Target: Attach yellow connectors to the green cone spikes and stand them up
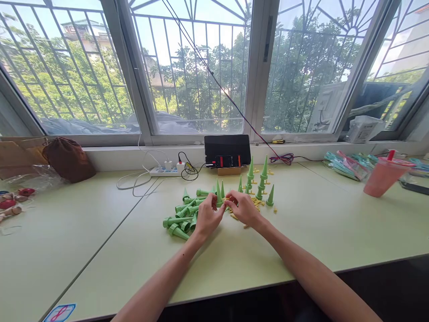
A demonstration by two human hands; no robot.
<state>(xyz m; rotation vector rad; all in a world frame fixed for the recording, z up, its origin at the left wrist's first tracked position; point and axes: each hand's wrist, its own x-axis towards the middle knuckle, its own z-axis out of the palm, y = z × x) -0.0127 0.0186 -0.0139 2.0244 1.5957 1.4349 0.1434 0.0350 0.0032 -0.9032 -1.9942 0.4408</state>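
My left hand [208,214] is closed around the base of a green cone [219,193] that points upward. Close against it, my right hand [241,206] pinches a small yellow piece [225,200] at the cone's side. Green cones [182,219] lie in a loose pile left of my left hand. Beyond and right of my right hand, stacked green cones [261,185] stand upright with yellow pieces sticking out of their sides. A single cone [270,197] stands beside them. Small yellow pieces [257,203] are scattered near my right hand, partly hidden by it.
A dark screen [228,145] leans at the back by the windows. Left of it are a power strip [164,171] and cables. A pink cup [385,176] and plastic packets [346,165] stand at the right. At the far left lie a brown bag [69,159] and red items [8,204].
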